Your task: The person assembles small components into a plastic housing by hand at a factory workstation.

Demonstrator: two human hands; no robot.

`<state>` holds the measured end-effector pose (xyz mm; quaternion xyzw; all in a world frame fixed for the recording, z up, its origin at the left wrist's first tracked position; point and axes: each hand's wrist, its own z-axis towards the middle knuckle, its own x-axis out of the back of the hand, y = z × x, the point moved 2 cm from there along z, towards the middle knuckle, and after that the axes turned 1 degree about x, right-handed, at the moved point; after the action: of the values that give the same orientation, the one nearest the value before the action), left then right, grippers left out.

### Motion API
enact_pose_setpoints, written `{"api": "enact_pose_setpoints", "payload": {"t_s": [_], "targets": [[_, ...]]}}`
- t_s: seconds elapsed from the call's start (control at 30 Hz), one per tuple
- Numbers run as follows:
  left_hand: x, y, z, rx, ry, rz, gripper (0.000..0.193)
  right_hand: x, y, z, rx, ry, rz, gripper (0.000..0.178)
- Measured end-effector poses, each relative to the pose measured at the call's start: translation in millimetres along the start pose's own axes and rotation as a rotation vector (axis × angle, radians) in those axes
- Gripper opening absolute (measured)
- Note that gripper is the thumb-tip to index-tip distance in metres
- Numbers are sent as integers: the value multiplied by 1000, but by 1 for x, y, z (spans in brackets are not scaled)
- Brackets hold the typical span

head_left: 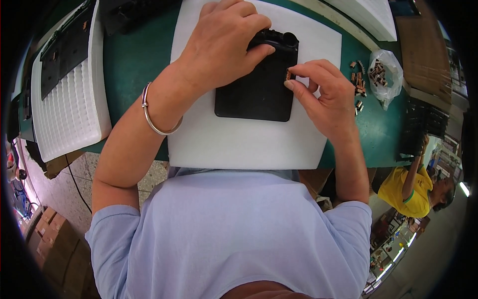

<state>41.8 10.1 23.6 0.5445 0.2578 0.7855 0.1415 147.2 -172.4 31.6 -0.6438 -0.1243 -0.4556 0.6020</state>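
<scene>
A flat black plastic panel (259, 94) lies on a white foam sheet (239, 139) on the green table. My left hand (224, 40) rests on the panel's top left corner, fingers curled over its thick upper edge, holding it down. A silver bangle sits on that wrist. My right hand (321, 92) pinches a small brown metal clip (288, 74) between thumb and forefinger at the panel's right edge.
Several loose brown clips (357, 84) and a clear bag of more (384, 74) lie to the right. A ribbed white foam tray (69, 104) with black parts stands at the left. Another person in a yellow shirt (408, 192) works at the lower right.
</scene>
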Motion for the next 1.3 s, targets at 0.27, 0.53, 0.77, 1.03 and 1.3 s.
{"api": "enact_pose_setpoints", "payload": {"t_s": [0.27,0.53,0.77,1.03,1.3], "targets": [[1,1,1,33,-35,-1,26,4,-6,7,12,-120,-135,13],[-18,-13,-7,-106,275,101,29,4,-10,9,131,-105,-234,12],[0,3,2,25,-37,17,26,7,-6,9,110,-177,-221,11],[1,2,1,18,-41,13,27,2,-4,1,120,-109,-222,13],[-15,-11,-4,-161,178,153,30,4,-1,2,-16,-119,-126,18]]}}
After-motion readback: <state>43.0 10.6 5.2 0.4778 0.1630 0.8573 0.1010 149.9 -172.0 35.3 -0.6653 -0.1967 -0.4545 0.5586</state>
